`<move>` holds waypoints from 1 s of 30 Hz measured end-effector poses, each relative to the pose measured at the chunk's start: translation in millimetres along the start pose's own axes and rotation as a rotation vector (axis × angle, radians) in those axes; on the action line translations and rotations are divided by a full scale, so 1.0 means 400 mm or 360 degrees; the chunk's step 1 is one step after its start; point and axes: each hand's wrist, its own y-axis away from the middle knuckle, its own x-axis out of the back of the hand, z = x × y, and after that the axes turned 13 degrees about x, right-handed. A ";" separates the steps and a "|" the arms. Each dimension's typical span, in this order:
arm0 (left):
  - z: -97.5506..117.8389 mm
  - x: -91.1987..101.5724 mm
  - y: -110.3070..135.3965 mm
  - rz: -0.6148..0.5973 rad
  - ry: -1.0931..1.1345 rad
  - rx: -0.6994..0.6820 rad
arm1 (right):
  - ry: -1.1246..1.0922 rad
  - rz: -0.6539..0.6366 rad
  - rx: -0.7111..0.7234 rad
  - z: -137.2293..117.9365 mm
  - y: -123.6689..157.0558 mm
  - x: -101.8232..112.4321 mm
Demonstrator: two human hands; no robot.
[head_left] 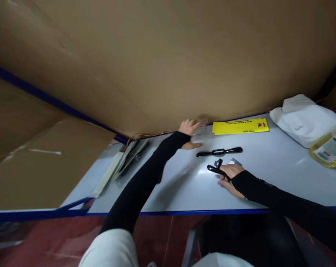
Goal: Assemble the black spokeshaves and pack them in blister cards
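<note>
My left hand [189, 130] reaches to the back of the table with its fingers spread. Beside its fingertips lies a piece of clear plastic packaging [202, 124]; whether they touch I cannot tell. My right hand [232, 178] is closed around a black spokeshave [217, 170], whose looped handle sticks out to the left while the rest is partly hidden by the fingers. A second black spokeshave [230, 151] lies flat between the hands and the back wall. Just behind my right hand, a small grey metal piece [236, 161] shows in part.
Yellow printed cards [240, 127] lie along the back wall. At the right are a white cloth bundle [304, 118] and a bottle of yellow liquid [329, 146]. Flat boards and packets [130, 157] rest at the left. A blue rail [173, 213] edges the table.
</note>
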 end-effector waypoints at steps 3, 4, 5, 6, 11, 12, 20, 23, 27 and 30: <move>-0.187 0.061 0.074 -0.0408 -0.0307 0.0014 | -0.0044 -0.0010 0.0019 -0.003 0.002 -0.002; -0.228 0.070 0.092 -0.0520 -0.0360 -0.0029 | -0.0040 -0.0004 0.0025 -0.004 0.002 -0.001; -0.257 0.075 0.108 -0.0518 -0.0359 -0.0053 | -0.0032 0.0004 0.0027 -0.005 0.002 0.001; -0.277 0.076 0.120 -0.0514 -0.0349 -0.0082 | -0.0027 0.0014 0.0028 -0.006 0.002 0.003; -0.279 0.078 0.126 -0.0246 -0.0250 -0.0140 | -0.0028 0.0040 0.0042 -0.007 0.004 0.007; -0.268 0.074 0.118 -0.0161 -0.0233 -0.0144 | -0.0021 0.0037 0.0037 -0.006 0.004 0.007; -0.113 -0.089 0.041 0.0006 -0.0153 0.0013 | -0.0081 0.0036 0.0025 -0.009 0.006 0.013; -0.110 -0.119 0.030 0.0024 -0.0136 0.0048 | -0.0066 0.0019 0.0036 -0.011 0.006 0.015; -0.143 -0.109 0.029 0.0045 -0.0112 0.0105 | -0.0163 -0.0021 -0.0016 -0.009 0.007 0.012; -0.164 -0.091 0.034 0.0083 -0.0075 0.0159 | -0.0223 0.0034 -0.0042 -0.009 0.009 0.016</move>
